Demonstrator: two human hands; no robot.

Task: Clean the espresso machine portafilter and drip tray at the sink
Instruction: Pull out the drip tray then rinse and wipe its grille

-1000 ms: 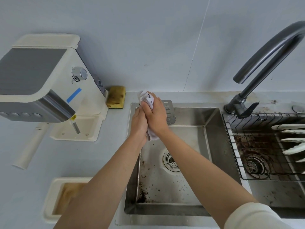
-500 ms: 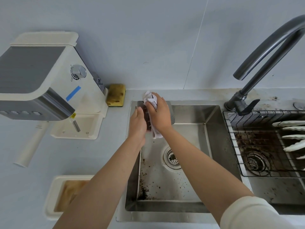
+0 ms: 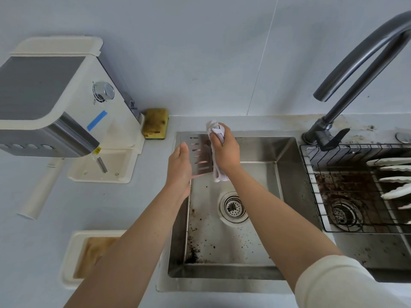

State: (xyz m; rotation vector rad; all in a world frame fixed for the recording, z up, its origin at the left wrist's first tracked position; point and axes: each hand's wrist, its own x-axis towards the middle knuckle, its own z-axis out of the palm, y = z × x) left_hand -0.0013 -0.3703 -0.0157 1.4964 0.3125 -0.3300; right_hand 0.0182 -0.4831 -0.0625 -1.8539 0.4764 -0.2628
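Two hands at centre, left hand (image 3: 179, 167) and right hand (image 3: 225, 150), with one cloth (image 3: 215, 130) and one slotted grate (image 3: 200, 152). At left: one espresso machine (image 3: 55, 96), one sponge (image 3: 155, 123), one drip tray (image 3: 66, 258); upper right, one faucet (image 3: 347, 100).

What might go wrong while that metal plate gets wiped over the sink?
The slotted metal grate is held by the left hand at one edge while the right hand presses the cloth on it; it could slip and clatter into the sink. The drip tray of brown liquid lies by the left forearm, so an elbow might spill it.
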